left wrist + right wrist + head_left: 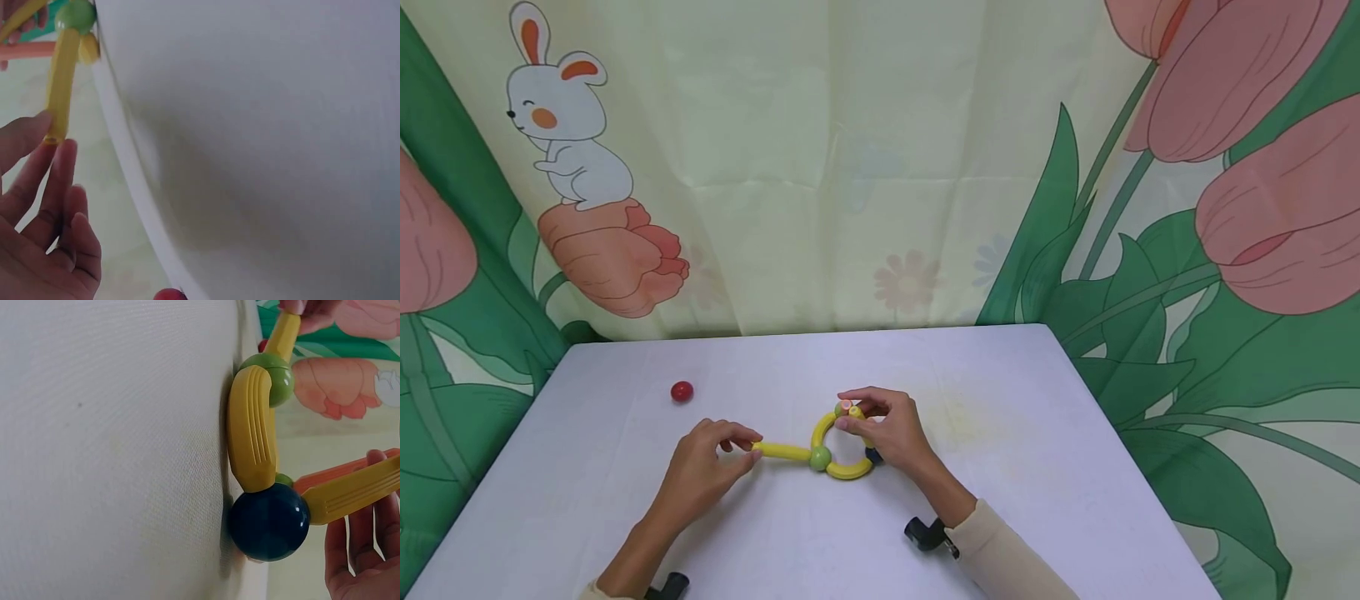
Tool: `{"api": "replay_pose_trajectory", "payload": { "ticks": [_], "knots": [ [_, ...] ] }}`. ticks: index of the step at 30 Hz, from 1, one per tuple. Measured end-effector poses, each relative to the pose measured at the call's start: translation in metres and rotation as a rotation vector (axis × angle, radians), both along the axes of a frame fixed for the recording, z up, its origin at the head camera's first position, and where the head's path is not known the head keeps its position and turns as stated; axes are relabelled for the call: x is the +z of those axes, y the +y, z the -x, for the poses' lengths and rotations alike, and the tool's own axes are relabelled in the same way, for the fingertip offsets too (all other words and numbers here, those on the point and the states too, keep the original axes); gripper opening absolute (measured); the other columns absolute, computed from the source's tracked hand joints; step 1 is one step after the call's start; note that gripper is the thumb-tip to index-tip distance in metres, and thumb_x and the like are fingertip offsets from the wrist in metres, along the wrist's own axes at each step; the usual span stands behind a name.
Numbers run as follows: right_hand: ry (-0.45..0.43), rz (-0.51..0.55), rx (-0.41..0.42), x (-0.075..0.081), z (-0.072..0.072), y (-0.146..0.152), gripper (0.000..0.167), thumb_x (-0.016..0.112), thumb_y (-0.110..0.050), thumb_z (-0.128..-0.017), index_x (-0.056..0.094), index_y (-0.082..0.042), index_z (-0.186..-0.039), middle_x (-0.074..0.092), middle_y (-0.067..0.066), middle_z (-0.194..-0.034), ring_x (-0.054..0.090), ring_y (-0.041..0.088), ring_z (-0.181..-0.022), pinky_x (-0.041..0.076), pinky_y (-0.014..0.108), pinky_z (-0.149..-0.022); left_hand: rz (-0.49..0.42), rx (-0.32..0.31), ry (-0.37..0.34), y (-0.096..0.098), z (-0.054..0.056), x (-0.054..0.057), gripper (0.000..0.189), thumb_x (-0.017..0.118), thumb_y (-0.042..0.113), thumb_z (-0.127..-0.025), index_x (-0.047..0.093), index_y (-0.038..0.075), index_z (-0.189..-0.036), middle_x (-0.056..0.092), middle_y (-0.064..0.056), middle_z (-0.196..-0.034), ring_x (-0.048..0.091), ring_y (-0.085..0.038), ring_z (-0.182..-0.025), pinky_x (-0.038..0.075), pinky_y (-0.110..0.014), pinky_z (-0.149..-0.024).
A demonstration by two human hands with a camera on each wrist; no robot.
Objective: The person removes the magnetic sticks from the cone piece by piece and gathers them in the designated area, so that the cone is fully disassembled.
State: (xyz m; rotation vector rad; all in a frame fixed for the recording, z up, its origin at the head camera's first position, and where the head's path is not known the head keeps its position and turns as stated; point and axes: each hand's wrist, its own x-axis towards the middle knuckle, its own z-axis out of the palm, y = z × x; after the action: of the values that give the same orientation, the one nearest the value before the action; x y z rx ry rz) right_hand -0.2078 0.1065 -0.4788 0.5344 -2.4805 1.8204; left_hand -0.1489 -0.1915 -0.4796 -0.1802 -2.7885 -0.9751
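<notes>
A toy of plastic rods and balls forms a ring with a handle-like rod at its left. My left hand [707, 467] pinches the free end of the straight yellow rod [60, 87] between thumb and fingertips. Its other end meets a green ball [820, 457]. From there a curved yellow rod [848, 472] runs to a dark blue ball [269, 522]. My right hand [891, 429] grips the ring's far side, at the upper ends of another yellow rod [353, 490] and an orange rod [331, 472]. The second green ball [284, 479] is partly hidden.
A red ball [682, 392] lies on the white table [1037, 483], toward the back left. Behind the table hangs a curtain [760, 167] printed with a rabbit and tulips. Black wrist cameras [925, 533] are worn on both wrists.
</notes>
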Motion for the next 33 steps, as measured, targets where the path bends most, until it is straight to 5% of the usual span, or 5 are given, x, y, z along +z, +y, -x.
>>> {"api": "replay_pose_trajectory", "payload": {
  "ticks": [7,16,24,33],
  "knots": [
    [-0.013,0.003,0.007,0.000,-0.001,-0.001,0.036,0.091,-0.023,-0.086,0.081,-0.016,-0.120,0.076,0.003,-0.091,0.069,0.012,-0.086,0.058,0.027,-0.067,0.089,-0.035,-0.177,-0.007,0.007,-0.006,0.020,0.092,0.009,-0.080,0.083,0.020,-0.094,0.074,0.012,-0.082,0.056,-0.015,-0.086,0.045,-0.026,-0.073],
    [-0.028,0.010,0.005,0.000,0.000,0.000,0.034,0.090,-0.018,-0.086,0.082,-0.021,-0.119,0.077,0.002,-0.093,0.069,0.014,-0.087,0.056,0.024,-0.065,0.139,-0.053,-0.245,-0.003,0.011,-0.012,0.020,0.094,0.010,-0.078,0.081,0.022,-0.088,0.067,0.012,-0.077,0.054,-0.014,-0.084,0.045,-0.026,-0.073],
    [-0.022,0.000,0.006,0.000,0.001,0.000,0.035,0.091,-0.022,-0.085,0.082,-0.022,-0.119,0.077,0.000,-0.094,0.070,0.014,-0.088,0.057,0.024,-0.067,0.153,-0.089,-0.166,0.005,0.014,-0.002,0.028,0.094,0.019,-0.080,0.081,0.023,-0.104,0.072,0.011,-0.087,0.057,-0.013,-0.091,0.048,-0.031,-0.077],
    [-0.023,-0.018,-0.006,0.000,0.002,0.000,0.035,0.091,-0.023,-0.086,0.082,-0.027,-0.119,0.078,-0.003,-0.098,0.069,0.013,-0.089,0.060,0.032,-0.077,-0.087,-0.084,0.008,0.058,0.029,0.019,0.025,0.089,0.024,-0.088,0.081,0.023,-0.111,0.077,0.007,-0.093,0.066,-0.021,-0.094,0.050,-0.028,-0.074]
  ]
}}
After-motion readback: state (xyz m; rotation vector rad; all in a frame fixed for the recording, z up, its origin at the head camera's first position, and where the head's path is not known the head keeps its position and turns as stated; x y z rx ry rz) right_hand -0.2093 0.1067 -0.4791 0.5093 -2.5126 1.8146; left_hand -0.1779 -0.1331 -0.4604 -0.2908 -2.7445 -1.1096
